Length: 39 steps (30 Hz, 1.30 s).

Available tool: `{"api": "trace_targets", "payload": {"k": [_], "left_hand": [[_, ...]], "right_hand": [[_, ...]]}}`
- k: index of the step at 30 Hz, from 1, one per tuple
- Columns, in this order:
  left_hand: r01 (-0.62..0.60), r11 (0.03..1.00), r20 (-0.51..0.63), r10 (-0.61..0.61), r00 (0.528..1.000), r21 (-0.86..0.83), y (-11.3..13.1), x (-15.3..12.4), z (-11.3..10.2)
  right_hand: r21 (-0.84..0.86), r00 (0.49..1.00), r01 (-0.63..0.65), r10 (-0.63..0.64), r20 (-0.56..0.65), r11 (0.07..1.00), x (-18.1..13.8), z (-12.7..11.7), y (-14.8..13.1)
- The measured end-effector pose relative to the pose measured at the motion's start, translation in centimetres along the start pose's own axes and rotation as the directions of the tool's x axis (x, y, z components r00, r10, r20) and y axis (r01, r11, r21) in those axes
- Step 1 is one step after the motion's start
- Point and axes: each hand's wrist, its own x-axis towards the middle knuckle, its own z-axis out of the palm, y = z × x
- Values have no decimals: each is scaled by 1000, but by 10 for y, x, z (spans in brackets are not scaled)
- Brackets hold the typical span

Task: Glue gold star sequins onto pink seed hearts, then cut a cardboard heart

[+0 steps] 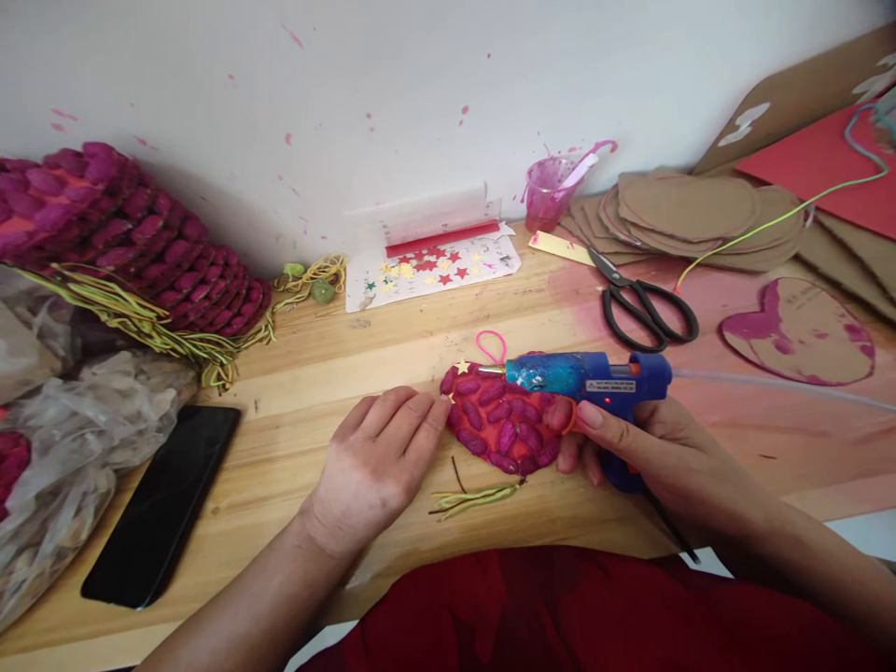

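Note:
A blue hot glue gun (588, 375) is in my right hand (640, 439), its fingers wrapped round the handle by the orange trigger. Its nozzle points left, over the upper part of a magenta ornament (498, 434) covered in painted shell-like pieces. At the ornament's left edge, my left hand (382, 457) has its fingers pressed together, with a small gold star (450, 399) at the fingertips; its thumb is hidden. Another gold star (462, 367) lies near the nozzle. A pink loop (491, 346) tops the ornament and a yellow-green tassel (476, 499) hangs from its bottom.
Loose stars (427, 266) lie on white paper at the back. Black-handled scissors (648, 308), a pink-stained cup (550, 191), cardboard cutouts (686, 210) and a cardboard heart (798, 331) are right. Stacked magenta ornaments (133, 233), a phone (162, 504) and plastic bags (98, 448) are left.

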Motion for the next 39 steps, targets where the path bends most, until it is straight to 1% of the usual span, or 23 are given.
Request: {"api": "trace_targets", "payload": {"k": [5, 8, 11, 13, 15, 17, 19, 23, 26, 31, 39], "left_hand": [[0, 1000, 20, 0, 1000, 14, 2, -2, 0], [28, 999, -11, -28, 1000, 14, 4, -2, 2], [119, 992, -58, -121, 991, -44, 5, -1, 2], [195, 974, -64, -203, 977, -118, 4, -1, 2], [239, 955, -66, -254, 965, -177, 3, -1, 2], [237, 951, -69, -255, 965, -201, 2, -2, 3], [209, 956, -64, -226, 972, -204, 1, -2, 3], [185, 961, -32, -196, 980, -206, 2, -1, 4], [196, 951, -9, -204, 979, -239, 2, -1, 4], [202, 924, -24, -222, 975, -325, 0, 0, 5], [231, 890, -8, -254, 967, -393, -6, 2, 3]], "right_hand": [[-2, 1000, 5, -5, 8, 1000, 1, -1, 1], [-5, 1000, 13, -13, 11, 1000, 1, -1, 2], [8, 1000, 12, -12, 5, 1000, 1, -1, 2], [14, 1000, 10, -10, 7, 1000, 1, -1, 2], [12, 1000, 2, -2, 12, 1000, 2, -1, 1], [8, 1000, -1, 0, 5, 1000, 2, 0, 1], [-3, 1000, -1, 1, -9, 1000, 2, 1, 0], [-25, 1000, 0, 0, -30, 1000, 1, 1, -2], [-32, 1000, 6, -7, -25, 999, 2, 1, -2], [-18, 1000, -3, 3, -23, 1000, 1, 2, -4], [-20, 1000, 14, -14, -18, 1000, 1, 2, -3]]}}
